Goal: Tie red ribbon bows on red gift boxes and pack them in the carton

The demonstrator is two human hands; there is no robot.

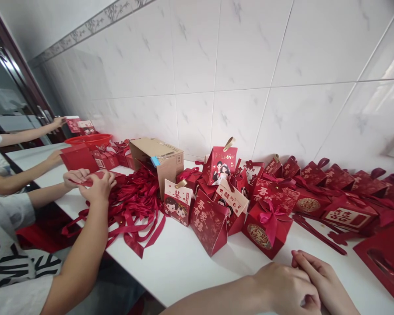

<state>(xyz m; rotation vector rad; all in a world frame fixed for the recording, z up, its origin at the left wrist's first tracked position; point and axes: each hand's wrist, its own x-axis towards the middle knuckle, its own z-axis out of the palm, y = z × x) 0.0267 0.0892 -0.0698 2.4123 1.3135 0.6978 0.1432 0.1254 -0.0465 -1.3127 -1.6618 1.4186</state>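
Observation:
My left hand [284, 284] and my right hand [325, 275] are pressed together over the front of the white table [180, 271], at lower right. The left fingers are curled in; the right fingers lie close together against the left hand. No object shows in either hand. Just beyond them stands a red gift box [271, 229] with a round gold emblem and a pink ribbon bow. Beside it are a red triangular box [210, 223] and a box with a cartoon couple [177, 203]. A red bag [385, 258] lies right of my hands.
Red ribbons [134, 197] heap by a cardboard box [157, 151] with a blue clip. At left, a co-worker's hands [96, 183] hold a red folded piece; another person's arm [33, 133] reaches toward red boxes. A red basin [92, 140] and rows of boxes [339, 177] line the wall.

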